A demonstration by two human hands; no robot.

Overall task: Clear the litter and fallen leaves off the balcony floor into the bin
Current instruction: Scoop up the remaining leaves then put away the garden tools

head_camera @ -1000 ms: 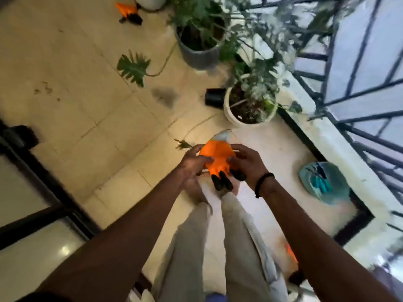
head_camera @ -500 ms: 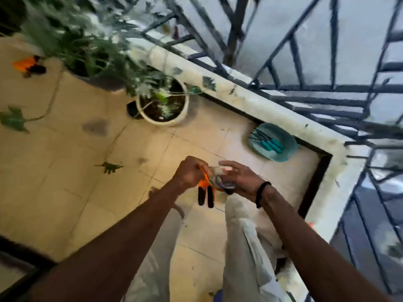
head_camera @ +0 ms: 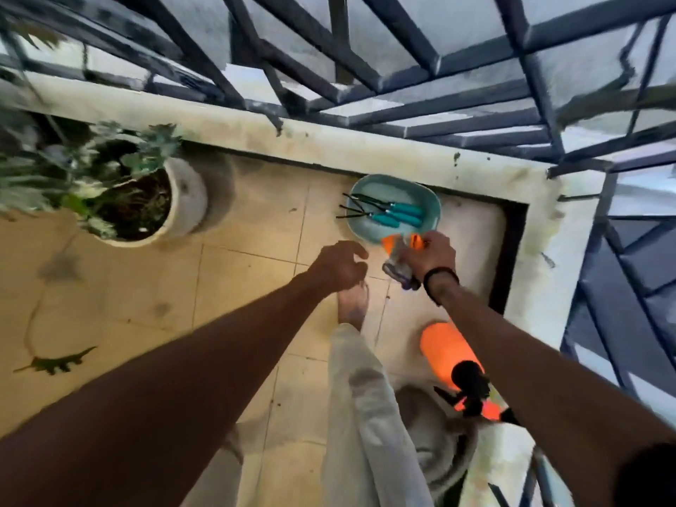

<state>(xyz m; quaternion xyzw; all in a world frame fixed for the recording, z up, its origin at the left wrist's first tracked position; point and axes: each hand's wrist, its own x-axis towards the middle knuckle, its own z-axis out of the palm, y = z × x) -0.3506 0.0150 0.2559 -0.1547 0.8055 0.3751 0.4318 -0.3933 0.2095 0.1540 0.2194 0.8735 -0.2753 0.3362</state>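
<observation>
- The tiled balcony floor (head_camera: 226, 287) is bounded by a pale kerb and a dark metal railing (head_camera: 402, 86)
- A white potted plant (head_camera: 146, 199) is seen at the left
- A teal tray (head_camera: 395, 192) holding teal-handled tools lies by the kerb
- A fallen leaf (head_camera: 55, 364) lies at lower left, well apart from both hands
- An orange and grey glove (head_camera: 397, 263) is gripped by the right hand (head_camera: 428, 256), just beside the tray
- The left hand (head_camera: 340, 265) is held loosely curled, holding nothing

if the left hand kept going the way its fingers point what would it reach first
Probably the orange glove that the right hand holds: the left hand points right, toward it. The teal tray lies just beyond, though depth is unclear.
</observation>
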